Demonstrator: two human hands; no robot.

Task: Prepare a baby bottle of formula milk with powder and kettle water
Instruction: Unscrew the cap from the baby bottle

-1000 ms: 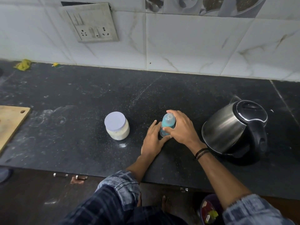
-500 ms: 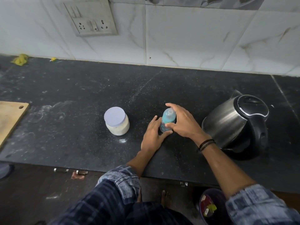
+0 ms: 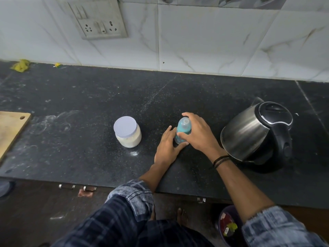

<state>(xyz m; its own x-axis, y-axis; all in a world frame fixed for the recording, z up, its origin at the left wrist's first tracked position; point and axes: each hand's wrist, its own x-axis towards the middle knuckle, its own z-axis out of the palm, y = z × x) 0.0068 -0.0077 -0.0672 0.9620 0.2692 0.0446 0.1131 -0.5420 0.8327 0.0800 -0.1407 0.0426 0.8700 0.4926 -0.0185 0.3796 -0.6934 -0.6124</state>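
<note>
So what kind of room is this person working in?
Most likely a home kitchen: a dark speckled stone counter against white marble-look wall tiles, with a stainless steel electric kettle and a wooden chopping board on it.

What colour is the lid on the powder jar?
Pale lilac-grey. The powder jar's lid shows best in the head view, seen from above.

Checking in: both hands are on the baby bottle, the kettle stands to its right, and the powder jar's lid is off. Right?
Not quite. The head view shows the powder jar with its pale lid on. The rest holds: left hand and right hand grip the baby bottle, and the kettle stands to its right.
</note>
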